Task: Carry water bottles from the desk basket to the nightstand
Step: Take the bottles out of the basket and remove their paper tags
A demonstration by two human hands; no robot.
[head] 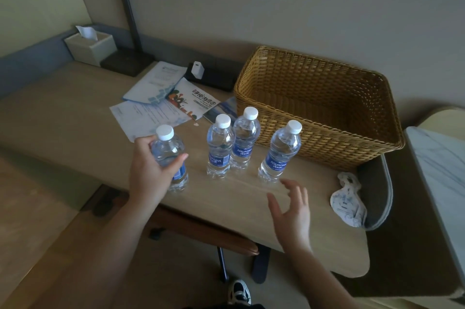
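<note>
Left hand (pixel 148 170) is gripping an upright Aquafina bottle (pixel 169 157), cap up, on the desk (pixel 63 112). Three more (pixel 280 155) are standing beside the wicker basket (pixel 319 107). Right hand (pixel 293 215) is hovering, fingers spread.

Clear glossy plastic bottles (pixel 218 147), woven wicker basket (pixel 319 107), matt wooden desk (pixel 75 112).

beige wall (pixel 327 7), wooden desk (pixel 75 112)

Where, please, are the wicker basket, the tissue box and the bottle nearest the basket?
wicker basket (pixel 314 132): head view, on its front wall.
tissue box (pixel 88 49): head view, on its front side.
bottle nearest the basket (pixel 278 161): head view, on its blue label.
</note>
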